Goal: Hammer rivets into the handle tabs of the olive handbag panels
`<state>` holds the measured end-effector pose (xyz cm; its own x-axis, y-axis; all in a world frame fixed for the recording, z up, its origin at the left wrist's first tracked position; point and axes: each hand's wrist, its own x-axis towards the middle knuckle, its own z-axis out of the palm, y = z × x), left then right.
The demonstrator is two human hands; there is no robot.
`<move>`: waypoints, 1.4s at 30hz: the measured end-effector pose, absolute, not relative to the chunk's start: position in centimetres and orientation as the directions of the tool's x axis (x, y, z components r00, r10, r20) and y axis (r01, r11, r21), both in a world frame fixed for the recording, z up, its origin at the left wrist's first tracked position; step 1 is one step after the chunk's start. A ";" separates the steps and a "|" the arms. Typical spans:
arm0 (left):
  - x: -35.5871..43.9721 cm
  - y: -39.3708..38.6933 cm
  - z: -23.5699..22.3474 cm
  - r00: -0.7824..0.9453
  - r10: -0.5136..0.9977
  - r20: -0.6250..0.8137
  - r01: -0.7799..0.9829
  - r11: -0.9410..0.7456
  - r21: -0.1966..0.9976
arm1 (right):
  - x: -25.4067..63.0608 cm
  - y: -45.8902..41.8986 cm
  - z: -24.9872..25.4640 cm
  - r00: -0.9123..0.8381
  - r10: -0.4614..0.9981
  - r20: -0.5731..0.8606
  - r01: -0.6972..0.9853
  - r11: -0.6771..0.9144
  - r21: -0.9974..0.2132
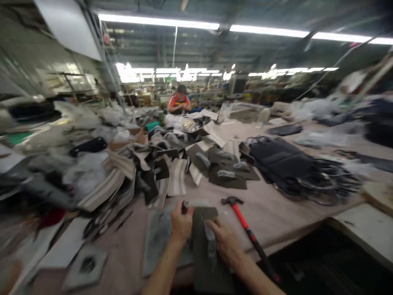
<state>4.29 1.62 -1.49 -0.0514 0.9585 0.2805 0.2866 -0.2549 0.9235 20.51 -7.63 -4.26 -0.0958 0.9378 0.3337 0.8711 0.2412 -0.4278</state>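
My left hand [181, 223] is closed around a short, dark tool with a round metal top [185, 204], perhaps a punch; its lower part is hidden in my fist. Under my right hand [226, 241] lies a dark olive panel [204, 268] with a pale, shiny strip [211, 241] on it, and my fingers grip it at the strip. The panel partly covers a grey slab [158, 241] on the table. A claw hammer [244, 221] with a red and black handle rests to the right of my right hand.
Several similar panels [227, 174] with pale strips are heaped beyond my hands. Dark folded bags [285, 164] are stacked at the right, and scissors [100, 223] lie at the left. Another person [179, 100] sits across the table. A dark gap [325, 258] is at lower right.
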 end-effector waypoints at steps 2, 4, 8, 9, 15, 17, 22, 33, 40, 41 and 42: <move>2.4 1.5 -3.3 -0.124 0.974 0.189 0.263 -0.151 0.953 | 21.5 -7.5 -5.1 -0.093 0.912 0.399 0.856 0.278 -0.436; 1.3 0.9 -5.2 -0.158 0.982 0.107 0.201 -0.074 0.977 | 22.6 -7.3 -5.3 -0.073 0.892 0.447 0.858 0.285 -0.428; 1.0 -0.2 -7.2 -0.168 0.985 0.042 0.067 -0.031 0.997 | 23.0 -6.9 -4.0 -0.074 0.913 0.402 0.923 0.215 -0.320; 1.0 -0.2 -7.2 -0.173 0.985 0.029 0.020 -0.025 0.999 | 22.9 -6.8 -3.3 -0.071 0.932 0.357 0.948 0.174 -0.265; 1.7 0.4 -5.1 -0.262 0.965 -0.017 -0.143 -0.021 0.990 | 22.3 -6.4 1.8 0.133 0.985 0.113 0.988 -0.122 -0.095; 2.3 0.6 -4.3 -0.255 0.967 0.022 -0.134 -0.057 0.989 | 22.1 -6.9 2.4 0.208 0.978 0.033 0.963 -0.199 -0.182; 4.8 0.9 -3.3 -0.094 0.995 0.032 -0.184 -0.049 0.982 | 20.4 -8.3 0.4 0.212 0.963 -0.167 0.867 -0.264 -0.422; 8.7 1.5 -6.1 0.178 0.984 -0.012 -0.132 0.036 0.991 | 19.0 -9.0 -2.0 0.132 0.980 -0.146 0.791 -0.193 -0.581; 9.1 1.5 -5.9 0.169 0.985 -0.028 -0.121 0.049 0.991 | 19.5 -9.7 -3.7 0.066 0.995 -0.071 0.734 -0.097 -0.672; 9.2 1.4 -5.9 0.172 0.985 -0.030 -0.112 0.050 0.992 | 19.5 -9.7 -3.8 0.068 0.995 -0.069 0.733 -0.097 -0.673; 9.2 1.4 -5.9 0.175 0.984 -0.030 -0.100 0.048 0.994 | 19.4 -9.7 -3.9 0.069 0.995 -0.073 0.734 -0.100 -0.672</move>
<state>9.20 1.44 -5.89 0.1746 0.9842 -0.0303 -0.1004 0.0484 0.9938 19.44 -9.72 -3.87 0.0688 0.9950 -0.0727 0.7336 -0.0999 -0.6722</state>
